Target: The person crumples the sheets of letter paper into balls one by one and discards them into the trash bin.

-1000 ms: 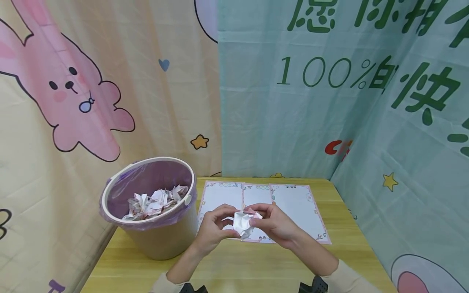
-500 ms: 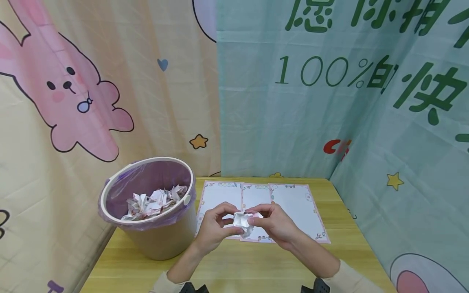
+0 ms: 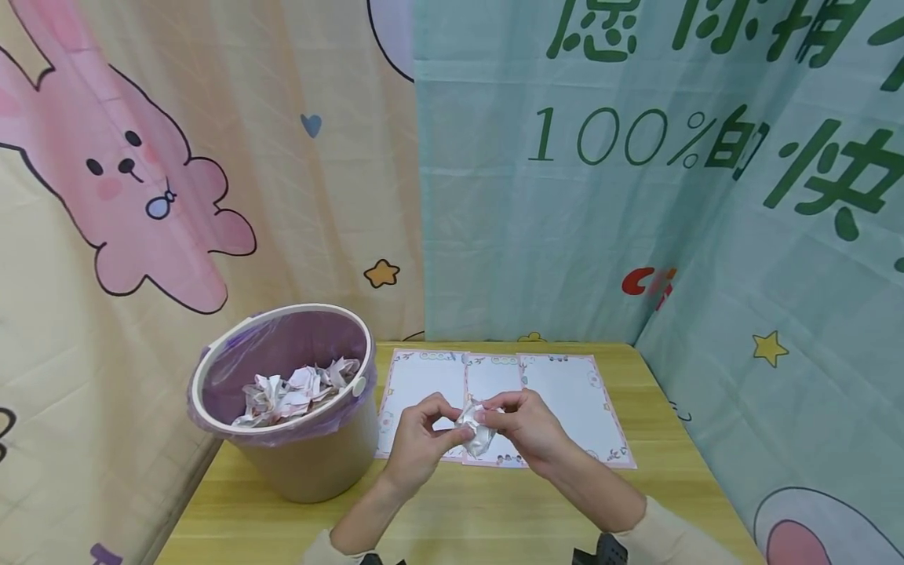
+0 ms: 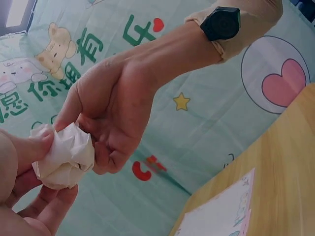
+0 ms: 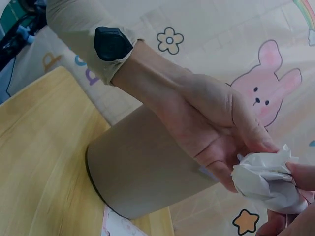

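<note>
A crumpled ball of white paper (image 3: 478, 436) is held between both hands above the table. My left hand (image 3: 417, 439) pinches its left side with thumb and fingers. On the opposite side my right hand (image 3: 530, 431) pinches it the same way. In the left wrist view the paper ball (image 4: 69, 157) shows folded creases, with fingers on both sides. The right wrist view shows the paper ball (image 5: 270, 179) between the two hands' fingertips. Behind the hands, several flat white sheets (image 3: 565, 392) with decorated pink borders lie overlapping on the table.
A beige bin (image 3: 311, 463) with a white rim and purple liner stands on the table (image 3: 466, 518) at the left. Crumpled paper (image 3: 304, 388) lies inside it. Printed curtains (image 3: 530, 235) hang behind and along both sides.
The paper ball is turned and squeezed into a slightly smaller shape between the fingers. My left hand has shifted slightly right and its grip has changed. The sheets and bin stay put.
</note>
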A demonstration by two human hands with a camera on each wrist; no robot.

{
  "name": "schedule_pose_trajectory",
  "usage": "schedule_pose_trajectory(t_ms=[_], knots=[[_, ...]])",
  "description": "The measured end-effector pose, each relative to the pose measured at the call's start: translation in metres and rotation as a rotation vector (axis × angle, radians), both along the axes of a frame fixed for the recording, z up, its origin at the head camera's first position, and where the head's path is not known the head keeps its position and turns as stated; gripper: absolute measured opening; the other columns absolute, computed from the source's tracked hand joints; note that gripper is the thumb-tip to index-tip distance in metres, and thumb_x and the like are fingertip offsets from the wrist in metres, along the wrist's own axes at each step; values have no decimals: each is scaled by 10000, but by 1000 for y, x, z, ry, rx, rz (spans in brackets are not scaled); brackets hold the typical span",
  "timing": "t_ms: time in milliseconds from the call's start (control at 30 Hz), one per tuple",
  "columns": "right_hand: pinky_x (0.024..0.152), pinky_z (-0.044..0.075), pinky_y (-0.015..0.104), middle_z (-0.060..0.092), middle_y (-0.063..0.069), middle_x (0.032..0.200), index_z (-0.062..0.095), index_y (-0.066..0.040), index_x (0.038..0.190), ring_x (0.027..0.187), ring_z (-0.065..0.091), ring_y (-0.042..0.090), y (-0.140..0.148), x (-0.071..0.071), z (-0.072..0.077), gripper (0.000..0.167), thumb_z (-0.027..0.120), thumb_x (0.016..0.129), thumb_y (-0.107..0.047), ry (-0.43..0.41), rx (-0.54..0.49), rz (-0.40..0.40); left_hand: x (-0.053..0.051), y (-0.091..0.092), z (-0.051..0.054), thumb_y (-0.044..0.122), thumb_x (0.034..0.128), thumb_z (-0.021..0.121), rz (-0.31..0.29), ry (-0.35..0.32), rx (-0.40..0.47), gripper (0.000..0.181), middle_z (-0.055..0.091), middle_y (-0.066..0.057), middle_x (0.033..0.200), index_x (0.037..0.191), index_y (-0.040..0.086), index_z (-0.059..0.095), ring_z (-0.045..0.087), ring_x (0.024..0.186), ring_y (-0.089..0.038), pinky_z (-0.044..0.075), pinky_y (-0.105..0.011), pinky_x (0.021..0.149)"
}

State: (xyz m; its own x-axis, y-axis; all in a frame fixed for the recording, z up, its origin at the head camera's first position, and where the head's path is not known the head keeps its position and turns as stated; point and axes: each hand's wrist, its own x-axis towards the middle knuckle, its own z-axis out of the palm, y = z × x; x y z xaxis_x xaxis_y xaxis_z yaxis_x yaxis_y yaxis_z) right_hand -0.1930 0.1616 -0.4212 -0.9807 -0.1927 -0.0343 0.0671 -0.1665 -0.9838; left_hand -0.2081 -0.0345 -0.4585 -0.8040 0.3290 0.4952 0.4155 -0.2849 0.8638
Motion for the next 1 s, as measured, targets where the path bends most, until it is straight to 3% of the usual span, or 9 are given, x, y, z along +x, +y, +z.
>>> schedule_pose_trajectory(t_ms=[167,300,433,567,633,733,867,1000], knots=[[766,546,281,629,111,1038,741,1,811,883,624,207,-7,1,1,98,747,906,28,-51,23,-92,7,7,0,-111,827,793,75,-153,27,194,614,-79,874,889,-174,620,647,902,-172,594,-248,736],[768,498,293,669,74,971,773,11,909,821,579,170,-6,0,-5,54,752,926,-35,-86,45,-92,4,7,-7,-86,849,784,51,-249,53,175,641,-87,903,904,-140,626,634,900,-176,550,-222,730],[834,529,285,715,69,1112,721,82,1177,891,636,145,-1,0,-9,272,719,970,-94,-81,13,-16,-2,0,-14,-27,875,792,-10,-330,94,177,641,-73,931,936,-94,640,620,880,-161,572,-251,752],[897,570,276,734,88,1178,668,57,1297,962,707,128,11,1,-10,302,577,1027,-40,-79,-228,140,-5,-8,-15,-9,906,774,-78,-370,178,122,632,-50,954,956,37,673,607,841,-125,584,-242,736],[903,572,279,744,96,1146,704,22,1266,954,722,132,18,2,-11,298,496,1055,-2,-67,-351,237,-4,-12,-14,-23,922,749,-136,-355,205,149,622,-37,971,977,101,685,601,846,-113,576,-231,742],[918,560,285,735,127,1159,746,-19,1230,1008,722,160,28,1,-13,370,410,1089,43,-3,-436,392,-1,-16,-10,-29,934,731,-208,-289,194,200,611,-21,1054,1000,153,683,616,957,-117,569,-227,797],[919,555,290,725,138,1192,763,-57,1223,1068,705,181,37,-1,-11,342,483,1067,63,98,-390,523,4,-19,-3,-26,924,742,-233,-158,136,173,628,-59,1184,1014,108,680,623,1138,-207,566,-269,878],[882,581,290,758,91,1082,812,-88,1123,984,719,161,38,-4,-7,257,615,1013,35,105,-337,590,9,-20,5,-64,918,729,-280,-66,109,149,657,-103,1229,1036,3,666,626,1204,-285,563,-328,934]])
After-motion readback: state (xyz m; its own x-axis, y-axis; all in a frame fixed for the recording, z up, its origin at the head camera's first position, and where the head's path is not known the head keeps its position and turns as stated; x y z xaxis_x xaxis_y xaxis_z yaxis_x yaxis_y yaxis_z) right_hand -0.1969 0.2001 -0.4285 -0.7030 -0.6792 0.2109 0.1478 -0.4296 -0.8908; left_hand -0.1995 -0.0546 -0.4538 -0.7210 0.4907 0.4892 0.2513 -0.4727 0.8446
